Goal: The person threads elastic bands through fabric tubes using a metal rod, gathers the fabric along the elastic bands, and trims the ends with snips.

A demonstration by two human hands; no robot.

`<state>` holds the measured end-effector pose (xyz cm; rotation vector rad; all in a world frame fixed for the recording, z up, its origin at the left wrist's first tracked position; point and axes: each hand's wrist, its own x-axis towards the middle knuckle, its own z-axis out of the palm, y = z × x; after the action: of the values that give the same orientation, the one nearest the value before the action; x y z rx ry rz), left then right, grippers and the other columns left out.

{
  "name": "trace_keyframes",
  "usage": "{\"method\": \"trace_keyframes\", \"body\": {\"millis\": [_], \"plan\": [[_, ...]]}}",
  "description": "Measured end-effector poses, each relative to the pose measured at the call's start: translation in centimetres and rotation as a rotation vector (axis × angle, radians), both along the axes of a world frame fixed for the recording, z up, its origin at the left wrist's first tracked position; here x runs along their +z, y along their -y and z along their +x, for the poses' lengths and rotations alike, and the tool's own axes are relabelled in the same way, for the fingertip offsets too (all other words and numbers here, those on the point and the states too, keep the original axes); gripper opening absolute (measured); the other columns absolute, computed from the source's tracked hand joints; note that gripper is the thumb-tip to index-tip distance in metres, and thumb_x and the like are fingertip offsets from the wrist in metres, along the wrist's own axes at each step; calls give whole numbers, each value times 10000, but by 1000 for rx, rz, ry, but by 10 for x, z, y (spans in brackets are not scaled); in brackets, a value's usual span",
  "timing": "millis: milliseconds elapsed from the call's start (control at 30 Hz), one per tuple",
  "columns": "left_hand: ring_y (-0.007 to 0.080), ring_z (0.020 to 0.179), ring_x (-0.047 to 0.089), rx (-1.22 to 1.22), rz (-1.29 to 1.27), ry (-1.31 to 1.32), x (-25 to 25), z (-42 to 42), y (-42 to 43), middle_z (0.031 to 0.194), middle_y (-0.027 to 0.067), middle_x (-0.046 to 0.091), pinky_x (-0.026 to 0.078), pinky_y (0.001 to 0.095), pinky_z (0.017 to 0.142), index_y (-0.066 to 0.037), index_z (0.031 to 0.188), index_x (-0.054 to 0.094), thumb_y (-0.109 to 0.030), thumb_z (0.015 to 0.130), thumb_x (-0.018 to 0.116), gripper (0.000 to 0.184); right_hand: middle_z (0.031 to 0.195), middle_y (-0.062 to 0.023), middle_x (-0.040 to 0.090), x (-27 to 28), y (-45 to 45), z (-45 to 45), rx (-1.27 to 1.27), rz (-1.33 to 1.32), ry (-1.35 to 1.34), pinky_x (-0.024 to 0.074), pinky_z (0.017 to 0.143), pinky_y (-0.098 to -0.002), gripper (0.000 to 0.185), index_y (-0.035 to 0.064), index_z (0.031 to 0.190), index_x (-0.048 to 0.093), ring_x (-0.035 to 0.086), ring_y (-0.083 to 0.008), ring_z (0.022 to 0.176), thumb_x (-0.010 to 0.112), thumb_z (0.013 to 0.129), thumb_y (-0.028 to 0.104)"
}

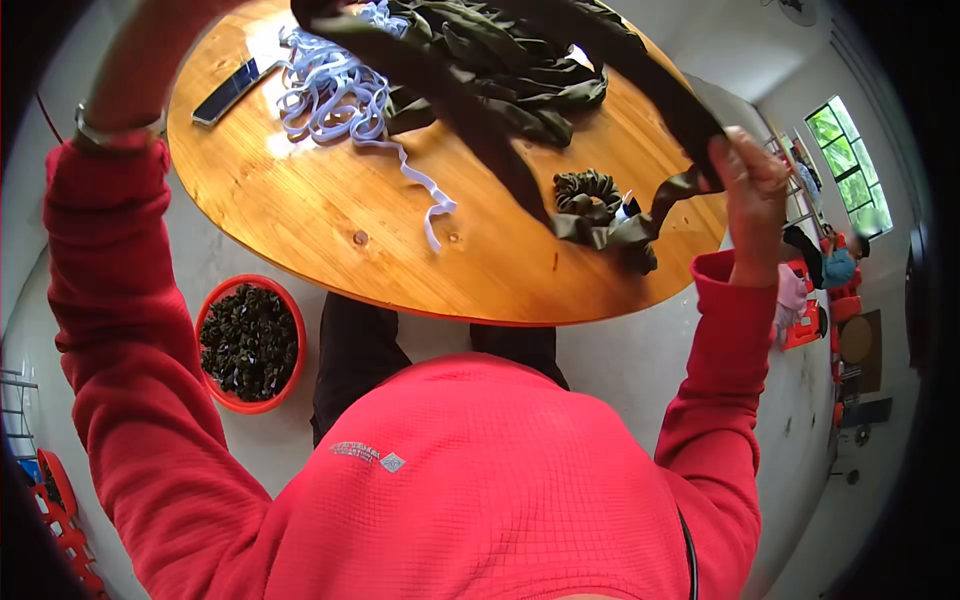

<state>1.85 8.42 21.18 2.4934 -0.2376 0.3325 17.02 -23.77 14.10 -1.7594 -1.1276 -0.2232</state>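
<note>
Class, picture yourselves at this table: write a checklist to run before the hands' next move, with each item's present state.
1. Right hand grips the green strip: ok.
2. Left hand grips it: cannot tell, cut off at the top edge.
3. Strip smooth beside right hand: not ok, bunched.
4. Pale ribbon untangled: not ok, heaped in loops.
5. Phone uncovered: ok.
6. Red tub upright: ok.
</note>
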Motion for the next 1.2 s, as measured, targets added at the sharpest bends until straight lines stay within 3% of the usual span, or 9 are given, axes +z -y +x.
{"method": "trace_keyframes", "body": {"millis": [100,267,400,800,900,1000,1100,1133,1200], "plan": [[56,607,566,-117,-113,-46,-53,25,-33,686,17,622,452,211,551,12,877,660,-13,800,635,85,675,10,538,-23,-5,1,34,-49,-61,381,520,-194,185,-35,831,623,474,-39,581,591,891,137],[36,520,546,-165,-61,-71,-87,19,-8,658,-12,601,447,188,490,22,885,645,-4,809,617,85,626,0,501,-43,-19,-3,127,-139,-136,365,503,-227,171,-41,795,612,454,-66,556,573,886,99],[132,532,565,-189,248,100,-96,23,8,636,94,563,448,272,525,2,846,617,-59,777,650,98,592,-59,480,-56,-38,-6,171,-184,-29,365,486,-273,125,-47,785,590,444,-128,512,575,853,57],[179,520,510,-255,23,199,-152,44,41,595,100,503,404,293,502,-9,809,599,-71,800,627,69,625,-147,539,-74,-80,-19,277,-274,97,416,524,-350,140,-9,737,572,531,-287,562,585,835,90],[327,568,562,-188,42,201,-165,49,39,595,142,548,426,374,512,-67,772,629,-147,770,635,80,642,-162,556,-81,-79,-6,277,-370,138,428,541,-362,175,-1,755,586,554,-303,590,596,840,152],[320,558,561,-219,109,171,-158,40,41,579,137,535,418,376,497,-67,755,612,-172,787,644,114,651,-173,562,-77,-71,-7,305,-472,18,430,551,-372,174,-1,775,598,554,-337,616,606,829,165],[237,550,533,-251,166,112,-158,35,26,615,103,533,406,321,509,-32,798,591,-77,782,651,77,559,-86,514,-82,-61,-1,346,-429,155,400,479,-309,86,4,782,580,507,-203,466,594,839,68],[241,554,532,-250,157,98,-161,34,22,621,101,534,406,322,510,-32,800,591,-76,784,653,78,658,-163,574,-80,-57,1,294,-499,130,434,555,-369,153,10,771,605,559,-328,615,637,803,156],[246,583,533,-238,167,28,-161,30,18,640,94,538,412,324,533,-25,792,583,-81,791,656,92,649,-157,569,-82,-52,3,302,-499,74,431,550,-370,147,16,765,606,552,-332,612,645,796,154]]}}
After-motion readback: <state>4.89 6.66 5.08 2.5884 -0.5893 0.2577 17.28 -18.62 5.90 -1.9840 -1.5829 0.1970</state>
